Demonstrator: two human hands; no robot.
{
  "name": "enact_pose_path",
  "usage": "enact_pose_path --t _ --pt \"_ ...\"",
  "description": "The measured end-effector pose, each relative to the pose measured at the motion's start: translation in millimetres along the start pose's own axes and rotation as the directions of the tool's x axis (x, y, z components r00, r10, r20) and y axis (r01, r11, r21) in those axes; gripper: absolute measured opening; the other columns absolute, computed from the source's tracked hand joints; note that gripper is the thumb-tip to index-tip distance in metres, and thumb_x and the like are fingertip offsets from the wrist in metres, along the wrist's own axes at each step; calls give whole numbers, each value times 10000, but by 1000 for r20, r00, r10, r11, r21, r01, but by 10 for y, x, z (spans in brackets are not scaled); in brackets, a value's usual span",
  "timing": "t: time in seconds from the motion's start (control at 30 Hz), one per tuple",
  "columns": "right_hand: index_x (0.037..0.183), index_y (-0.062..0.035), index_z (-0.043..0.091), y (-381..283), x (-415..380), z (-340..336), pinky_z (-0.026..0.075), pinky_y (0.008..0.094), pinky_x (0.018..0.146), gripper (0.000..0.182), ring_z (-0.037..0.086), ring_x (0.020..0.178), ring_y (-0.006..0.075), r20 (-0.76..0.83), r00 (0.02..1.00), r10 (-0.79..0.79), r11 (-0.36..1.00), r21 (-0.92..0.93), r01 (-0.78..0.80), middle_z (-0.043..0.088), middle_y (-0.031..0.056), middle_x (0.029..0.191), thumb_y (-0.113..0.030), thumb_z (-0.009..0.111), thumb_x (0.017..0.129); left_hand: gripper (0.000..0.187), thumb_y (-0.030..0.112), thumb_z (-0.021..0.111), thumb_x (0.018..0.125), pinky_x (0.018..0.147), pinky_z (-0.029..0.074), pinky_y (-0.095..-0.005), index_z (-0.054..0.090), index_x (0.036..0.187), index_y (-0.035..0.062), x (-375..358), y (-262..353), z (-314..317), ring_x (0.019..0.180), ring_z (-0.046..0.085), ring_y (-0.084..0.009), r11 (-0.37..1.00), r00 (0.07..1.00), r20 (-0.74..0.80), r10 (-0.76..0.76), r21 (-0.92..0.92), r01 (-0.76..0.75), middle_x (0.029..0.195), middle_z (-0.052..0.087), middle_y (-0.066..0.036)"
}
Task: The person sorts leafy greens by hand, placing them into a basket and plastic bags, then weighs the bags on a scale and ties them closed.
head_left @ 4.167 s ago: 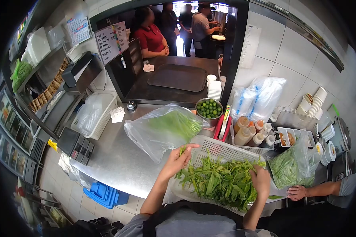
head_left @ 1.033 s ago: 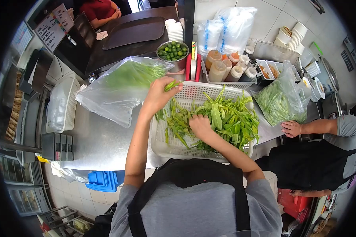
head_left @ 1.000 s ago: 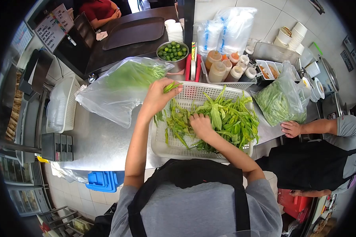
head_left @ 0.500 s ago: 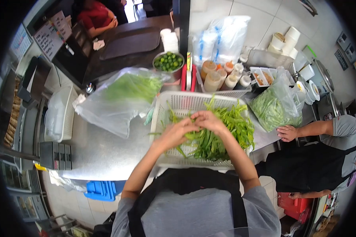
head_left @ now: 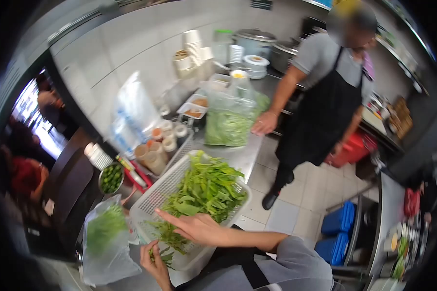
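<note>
A white perforated plastic basket (head_left: 143, 217) holds a heap of leafy green stems (head_left: 206, 182), piled toward its far right side. Over the basket's near left part, my right hand (head_left: 195, 228) is held out, index finger stretched toward the left and the other fingers partly bent, with some leaves just below it. My left hand (head_left: 153, 262) is lower, by the basket's near left corner, its fingers closed around a small bunch of leafy greens (head_left: 166, 257). A plastic bag of greens (head_left: 104, 233) lies to the left of the basket.
A bowl of green limes (head_left: 111, 178), sauce bottles (head_left: 155, 155) and stacked cups (head_left: 193, 48) line the wall side. A co-worker in a black apron (head_left: 315, 106) stands at right, one hand by a bag of greens (head_left: 229, 127). Blue bins (head_left: 339, 218) are behind.
My view has swung to the right, bringing the co-worker fully into sight. My hands, close together over the basket before, are now apart, the left at the basket's corner with greens.
</note>
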State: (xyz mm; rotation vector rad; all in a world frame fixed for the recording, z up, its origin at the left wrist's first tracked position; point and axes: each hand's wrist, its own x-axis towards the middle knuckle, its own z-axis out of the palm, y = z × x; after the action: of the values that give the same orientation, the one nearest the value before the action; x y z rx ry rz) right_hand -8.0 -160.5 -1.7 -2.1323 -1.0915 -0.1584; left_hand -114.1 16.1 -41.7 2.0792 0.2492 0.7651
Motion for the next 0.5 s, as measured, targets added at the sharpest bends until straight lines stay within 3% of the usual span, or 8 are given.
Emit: enact_pose_path --t 0.07,0.1,0.17,0.2,0.3,0.33,0.43,0.5 --pt "1416 -107 187 -167 -189 -37 443 386 467 685 562 502 300 -519 851 -80 994 23 108 593 133 671 -99 540 829 161 127 512 901 515 342 -214 600 888 -6 3 -63 -5 580 451 -87 951 983 60 -171 -252 181 690 529 -30" --pt "1418 -111 180 -137 -225 -62 444 388 471 690 555 495 301 -388 914 117 992 97 -86 595 136 680 -86 532 826 183 151 495 918 494 321 -202 589 886 -4 8 -114 -34 555 423 -61 893 961 97 -259 -355 276 682 522 -15" --pt "1422 -119 167 103 -298 -7 447 390 477 699 542 480 303 -74 877 475 871 179 -457 598 144 697 -59 517 819 171 163 488 929 443 245 -177 575 888 22 102 -161 -10 509 338 -11 837 959 89 -270 -471 279 672 507 20" --pt "1426 -133 149 198 -348 55 457 415 524 666 552 523 330 173 884 434 898 -164 -409 566 116 620 -99 497 859 166 159 492 927 434 234 -176 578 886 23 171 -155 28 503 325 -8 784 936 75 -343 -527 329 666 498 25" --pt "1425 -175 174 -103 -417 18 460 405 556 653 544 539 328 368 926 86 987 94 -128 530 91 598 -62 472 855 156 143 507 919 417 203 -164 596 928 16 384 -31 68 488 296 4 625 887 161 -432 -656 424 640 453 52" --pt "1403 -248 258 -169 -418 99 466 381 590 638 553 583 316 157 987 25 999 32 -30 522 90 681 -19 449 839 184 140 514 914 417 208 -163 595 997 -3 469 -54 51 481 294 3 546 883 230 -410 -713 439 638 437 55" --pt "1376 -220 334 -142 -403 92 469 348 572 631 528 547 293 -187 960 -209 978 -66 199 527 90 711 11 472 805 230 184 537 908 420 224 -165 581 1044 4 625 -65 23 511 331 -6 394 869 246 -430 -815 426 693 448 46" --pt "1356 -151 369 -157 -436 162 450 342 534 618 505 521 270 128 907 -401 911 -51 410 525 93 695 22 506 779 248 214 539 909 420 230 -167 570 1048 11 626 32 -40 520 340 -10 415 873 198 -446 -818 398 708 452 42"
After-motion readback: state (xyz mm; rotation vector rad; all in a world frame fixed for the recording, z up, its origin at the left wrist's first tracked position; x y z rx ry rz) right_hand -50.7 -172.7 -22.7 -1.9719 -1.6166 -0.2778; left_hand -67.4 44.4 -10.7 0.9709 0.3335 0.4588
